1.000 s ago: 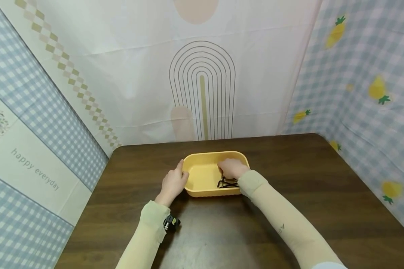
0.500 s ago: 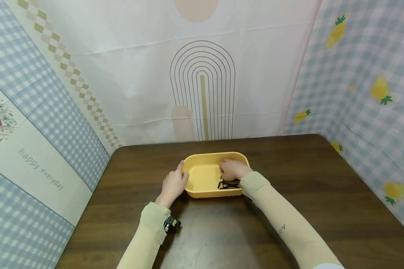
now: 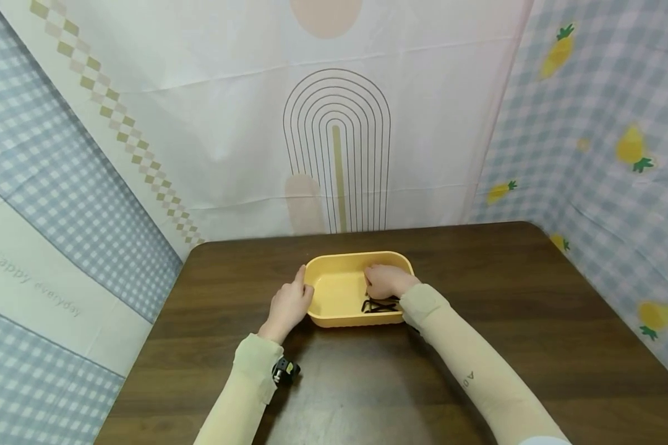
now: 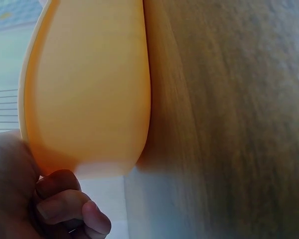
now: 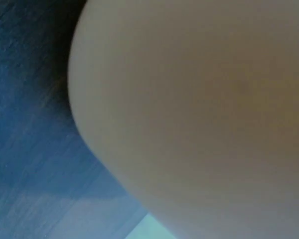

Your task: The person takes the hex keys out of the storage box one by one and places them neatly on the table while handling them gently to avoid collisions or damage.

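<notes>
A yellow oblong tray [image 3: 334, 321] stands on the dark wooden table. My left hand [image 3: 289, 304] grips its left end, thumb over the rim; in the left wrist view the curled fingers [image 4: 65, 204] lie by the tray's outer wall [image 4: 89, 89]. Reaching over the right end, my right hand [image 3: 388, 282] is down inside the tray with its fingers curled. Thin black bent rods, like hex keys [image 3: 375, 306], lie in the tray's near right part, just below that hand. Its fingertips are hidden, so I cannot tell whether they pinch one.
The brown table [image 3: 228, 272] extends around the tray on all sides. Patterned cloths [image 3: 228, 154] hang behind it and along both sides. A small black wrist camera [image 3: 286, 371] sits at my left cuff. The tray's blurred wall [image 5: 189, 109] fills most of the right wrist view.
My right hand has shifted slightly right and down within the tray and covers part of the black rods. My left hand keeps its hold on the tray.
</notes>
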{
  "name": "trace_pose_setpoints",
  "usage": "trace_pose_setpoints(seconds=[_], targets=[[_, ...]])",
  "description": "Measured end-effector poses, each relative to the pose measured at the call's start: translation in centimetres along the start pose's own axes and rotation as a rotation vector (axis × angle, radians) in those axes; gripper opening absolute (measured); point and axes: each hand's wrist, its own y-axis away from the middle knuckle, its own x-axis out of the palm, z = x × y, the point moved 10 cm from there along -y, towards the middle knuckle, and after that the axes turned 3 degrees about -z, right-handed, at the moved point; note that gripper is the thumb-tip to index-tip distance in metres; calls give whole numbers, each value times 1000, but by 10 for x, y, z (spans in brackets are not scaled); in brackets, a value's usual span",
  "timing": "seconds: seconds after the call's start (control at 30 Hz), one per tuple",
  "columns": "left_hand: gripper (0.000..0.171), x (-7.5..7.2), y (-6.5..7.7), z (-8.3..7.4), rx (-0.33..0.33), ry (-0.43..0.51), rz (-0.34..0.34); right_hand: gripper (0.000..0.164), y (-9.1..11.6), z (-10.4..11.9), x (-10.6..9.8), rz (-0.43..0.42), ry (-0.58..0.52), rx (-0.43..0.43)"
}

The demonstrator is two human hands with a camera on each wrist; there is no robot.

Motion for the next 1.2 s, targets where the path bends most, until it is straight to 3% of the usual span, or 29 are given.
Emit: trace_pose_setpoints(seconds=[0.3, 0.67, 1.0, 1.2], targets=[[58, 1, -2, -1, -19, 10, 5, 10, 3, -4, -6, -17, -40, 11], [57, -1, -1, -2, -19, 12, -2, 15, 7, -1, -22, -121, -50, -39], [57, 0, -1, 0, -17, 6, -5, 17, 11, -2, -23, -125, -43, -61], [58, 0, -2, 1, -26, 5, -7, 19, 17, 4, -34, -179, -30, -91]])
